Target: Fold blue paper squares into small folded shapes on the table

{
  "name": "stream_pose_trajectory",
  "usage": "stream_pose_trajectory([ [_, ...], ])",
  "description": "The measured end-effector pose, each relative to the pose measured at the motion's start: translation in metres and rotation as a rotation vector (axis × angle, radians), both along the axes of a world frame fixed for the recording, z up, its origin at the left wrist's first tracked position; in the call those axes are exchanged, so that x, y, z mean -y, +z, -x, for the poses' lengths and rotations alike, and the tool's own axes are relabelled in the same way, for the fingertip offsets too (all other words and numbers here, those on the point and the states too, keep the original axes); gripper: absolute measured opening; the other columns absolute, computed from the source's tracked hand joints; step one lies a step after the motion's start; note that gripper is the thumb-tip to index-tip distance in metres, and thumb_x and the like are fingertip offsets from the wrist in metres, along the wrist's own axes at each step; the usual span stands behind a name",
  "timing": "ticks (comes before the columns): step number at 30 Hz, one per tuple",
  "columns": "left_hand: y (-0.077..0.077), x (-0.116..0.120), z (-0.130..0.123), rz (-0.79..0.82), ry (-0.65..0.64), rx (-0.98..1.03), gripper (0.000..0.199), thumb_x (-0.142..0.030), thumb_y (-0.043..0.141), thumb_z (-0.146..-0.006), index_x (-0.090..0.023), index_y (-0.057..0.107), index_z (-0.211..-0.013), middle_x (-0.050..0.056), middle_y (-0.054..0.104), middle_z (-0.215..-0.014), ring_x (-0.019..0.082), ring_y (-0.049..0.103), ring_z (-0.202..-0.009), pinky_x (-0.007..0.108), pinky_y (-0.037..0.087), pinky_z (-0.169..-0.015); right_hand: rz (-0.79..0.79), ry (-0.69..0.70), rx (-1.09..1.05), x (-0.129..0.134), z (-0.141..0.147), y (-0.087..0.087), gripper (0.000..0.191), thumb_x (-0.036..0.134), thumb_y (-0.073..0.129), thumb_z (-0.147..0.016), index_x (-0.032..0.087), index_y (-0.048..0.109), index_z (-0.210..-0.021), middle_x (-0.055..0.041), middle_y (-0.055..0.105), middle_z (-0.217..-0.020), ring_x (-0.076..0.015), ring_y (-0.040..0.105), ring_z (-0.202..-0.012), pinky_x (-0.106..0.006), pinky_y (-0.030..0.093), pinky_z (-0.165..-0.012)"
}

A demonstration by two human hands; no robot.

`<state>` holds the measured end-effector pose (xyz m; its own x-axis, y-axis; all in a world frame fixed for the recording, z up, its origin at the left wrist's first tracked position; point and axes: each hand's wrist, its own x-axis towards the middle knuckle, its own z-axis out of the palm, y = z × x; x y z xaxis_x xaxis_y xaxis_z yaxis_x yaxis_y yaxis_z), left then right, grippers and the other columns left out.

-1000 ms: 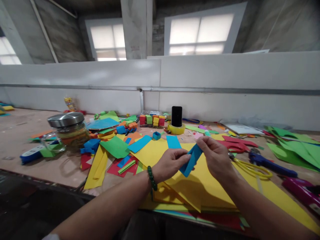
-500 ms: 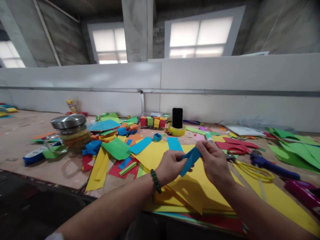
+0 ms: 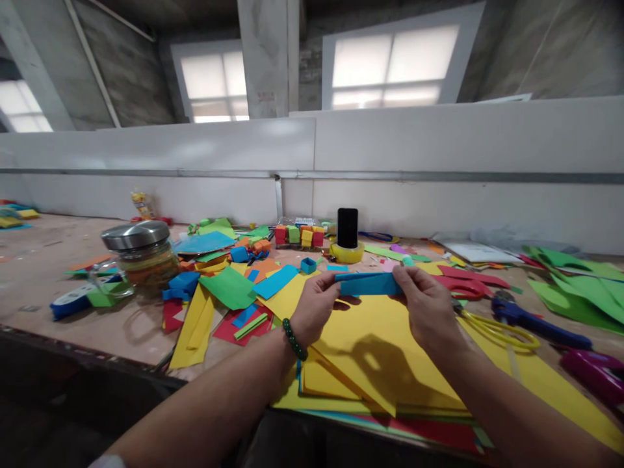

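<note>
A folded strip of blue paper (image 3: 368,285) is stretched level between my two hands, above a stack of yellow paper sheets (image 3: 370,331). My left hand (image 3: 316,305), with a dark green bead bracelet at the wrist, pinches the strip's left end. At the right end my right hand (image 3: 425,302) is closed on it between thumb and fingers. Just behind the right hand shows the pale green tip of a glue stick (image 3: 407,260), mostly hidden; I cannot tell whether that hand holds it too. A flat blue paper piece (image 3: 276,281) lies left of the strip.
Left stands a glass jar (image 3: 141,260) with a metal lid. A phone (image 3: 348,227) stands upright in a yellow tape roll (image 3: 346,253). Small coloured paper cubes (image 3: 299,236) sit beside it. Yellow-handled scissors (image 3: 502,330), blue-handled pliers (image 3: 541,322) and a magenta tool (image 3: 595,374) lie right.
The blue strip has gone from slanted and crossed over to level and pulled straight. My hands have moved apart, the left one leftward and up, the right one slightly right.
</note>
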<state>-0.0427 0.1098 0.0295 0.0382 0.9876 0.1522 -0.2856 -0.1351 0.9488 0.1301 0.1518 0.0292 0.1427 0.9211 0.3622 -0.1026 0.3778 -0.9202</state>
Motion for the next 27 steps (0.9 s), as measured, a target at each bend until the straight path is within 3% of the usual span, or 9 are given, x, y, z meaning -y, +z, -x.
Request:
stream_pose_trajectory([
  [4, 0.000, 0.005, -0.001, -0.119, -0.038, -0.019, 0.053, -0.055, 0.061, -0.079, -0.013, 0.063, -0.111, 0.008, 0.070, -0.087, 0.016, 0.069, -0.070, 0.022, 0.050, -0.058, -0.055, -0.045, 0.072, 0.000, 0.000, -0.003, 0.038, 0.054, 0.073, -0.072, 0.018, 0.061, -0.072, 0.0020, 0.051, -0.063, -0.0103, 0.046, -0.057, -0.021, 0.048, -0.050],
  [8, -0.005, 0.003, -0.004, -0.180, 0.116, -0.163, 0.052, -0.038, 0.080, -0.066, -0.013, 0.063, -0.108, 0.003, 0.067, -0.079, 0.013, 0.063, -0.069, 0.021, 0.049, -0.061, -0.090, -0.043, 0.090, 0.002, 0.002, -0.006, 0.035, 0.052, 0.071, -0.075, 0.019, 0.059, -0.073, 0.0031, 0.050, -0.062, -0.0105, 0.047, -0.058, -0.022, 0.049, -0.052],
  [14, -0.010, -0.005, 0.002, -0.250, 0.268, -0.294, 0.029, -0.033, 0.067, -0.078, -0.013, 0.066, -0.099, -0.001, 0.058, -0.068, 0.010, 0.051, -0.060, 0.022, 0.045, -0.057, -0.098, 0.036, 0.240, 0.001, 0.001, -0.005, 0.036, 0.053, 0.066, -0.078, 0.019, 0.057, -0.072, 0.0015, 0.055, -0.065, -0.0132, 0.053, -0.060, -0.027, 0.050, -0.056],
  [17, -0.007, -0.004, 0.006, -0.308, 0.312, -0.444, 0.033, -0.025, 0.065, -0.079, -0.014, 0.062, -0.109, -0.003, 0.053, -0.066, 0.010, 0.047, -0.060, 0.021, 0.040, -0.055, -0.279, 0.098, 0.399, 0.006, -0.003, 0.004, 0.028, 0.046, 0.067, -0.081, 0.021, 0.060, -0.090, -0.0047, 0.066, -0.087, -0.0198, 0.064, -0.083, -0.036, 0.054, -0.076],
  [20, -0.004, 0.000, 0.005, -0.343, 0.289, -0.569, 0.051, -0.018, 0.064, -0.077, -0.016, 0.052, -0.127, -0.007, 0.045, -0.061, 0.009, 0.042, -0.056, 0.021, 0.035, -0.053, -0.479, 0.194, 0.617, 0.014, -0.005, 0.011, 0.036, 0.037, 0.074, -0.076, 0.023, 0.060, -0.106, -0.0083, 0.068, -0.105, -0.0240, 0.065, -0.099, -0.042, 0.053, -0.088],
  [23, -0.003, 0.005, 0.001, -0.352, 0.199, -0.554, 0.066, -0.015, 0.063, -0.076, -0.017, 0.040, -0.137, -0.009, 0.044, -0.060, 0.008, 0.041, -0.053, 0.020, 0.033, -0.053, -0.493, 0.221, 0.726, 0.017, -0.007, 0.013, 0.032, 0.031, 0.076, -0.073, 0.024, 0.062, -0.101, -0.0035, 0.070, -0.084, -0.0204, 0.067, -0.078, -0.037, 0.057, -0.073],
  [27, -0.002, 0.008, -0.004, -0.301, 0.086, -0.287, 0.078, -0.027, 0.073, -0.074, -0.019, 0.035, -0.141, -0.004, 0.059, -0.074, 0.010, 0.053, -0.064, 0.021, 0.041, -0.059, -0.393, 0.238, 0.567, 0.016, -0.006, 0.012, 0.028, 0.033, 0.074, -0.075, 0.023, 0.061, -0.097, 0.0002, 0.065, -0.071, -0.0169, 0.064, -0.066, -0.032, 0.056, -0.064],
])
